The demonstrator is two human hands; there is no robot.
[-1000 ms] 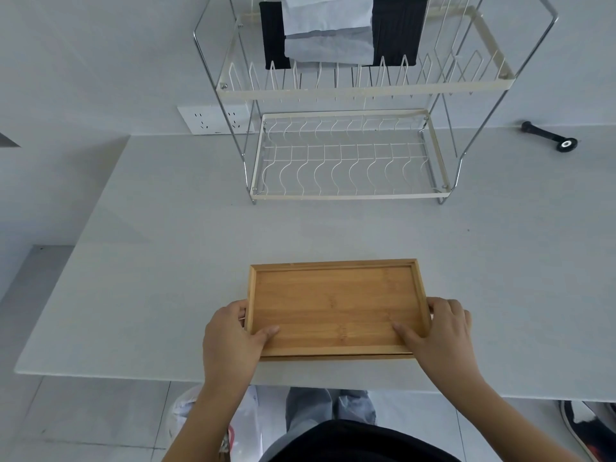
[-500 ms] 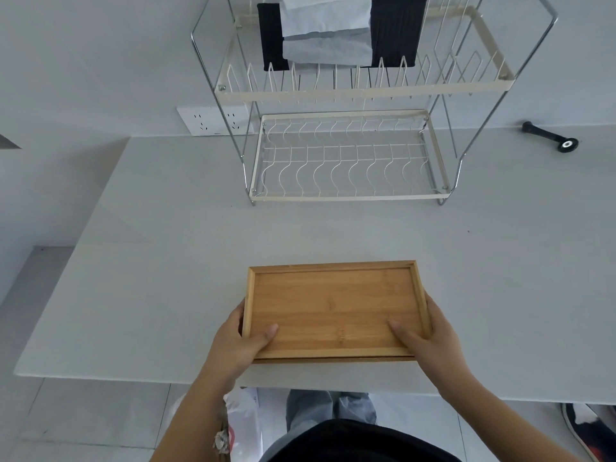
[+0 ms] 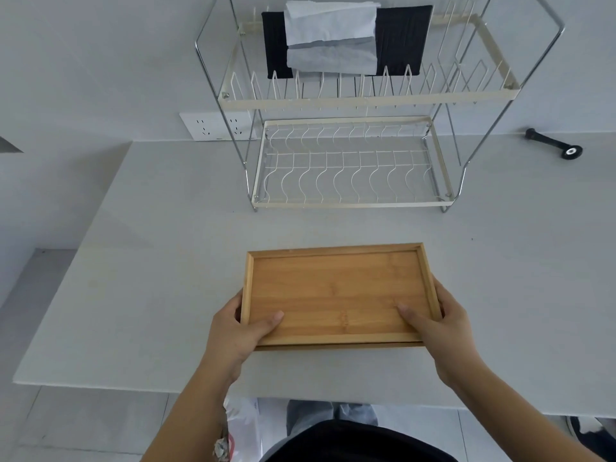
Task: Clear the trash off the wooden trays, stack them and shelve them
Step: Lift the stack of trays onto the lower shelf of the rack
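A stack of wooden trays (image 3: 336,288) is held over the near part of the white table (image 3: 150,278); a second tray's edge shows under the top one along the front. The top tray's inside is bare. My left hand (image 3: 238,328) grips the stack's left end, thumb on the tray floor. My right hand (image 3: 440,325) grips the right end the same way. Beyond stands a two-tier wire rack (image 3: 353,161) with a bare lower shelf.
On the rack's upper tier sit a black cloth (image 3: 403,38) and a folded grey-white cloth (image 3: 330,38). A black tool (image 3: 555,147) lies at the table's far right. A wall socket (image 3: 216,126) is behind the rack. A plastic bag with trash (image 3: 240,431) hangs below the table edge.
Both hands have shifted from the tray corners to its ends, and the stack has come up off the table and moved slightly toward the rack.
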